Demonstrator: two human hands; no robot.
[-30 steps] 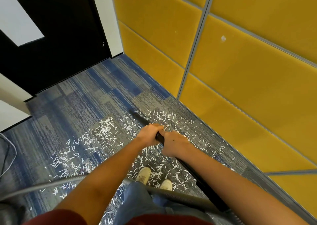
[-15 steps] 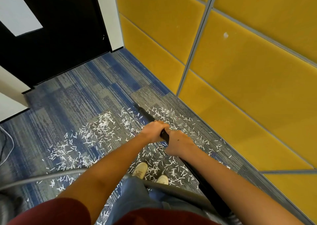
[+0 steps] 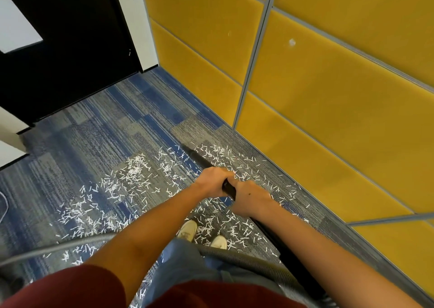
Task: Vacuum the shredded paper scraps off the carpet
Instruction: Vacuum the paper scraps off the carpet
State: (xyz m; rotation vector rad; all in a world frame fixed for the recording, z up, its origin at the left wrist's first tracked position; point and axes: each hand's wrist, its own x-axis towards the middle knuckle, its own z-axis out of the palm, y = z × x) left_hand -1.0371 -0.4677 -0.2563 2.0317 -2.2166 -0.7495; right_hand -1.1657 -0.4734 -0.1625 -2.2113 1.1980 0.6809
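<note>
Black vacuum wand [image 3: 199,158] is gripped w/ both hands: left hand [image 3: 215,178] is curled round it further fwd, right hand [image 3: 252,198] is wrapped round it just behind. Wand tip is pointed down at the carpet [image 3: 94,131], at the far edge of the shredded paper scraps [image 3: 136,174]. Scraps are scattered from there back to the shoes [image 3: 187,229], near the yellow wall panels [image 3: 328,101]. Grey hose [image 3: 246,257] is seen crossing below the arms.
</note>
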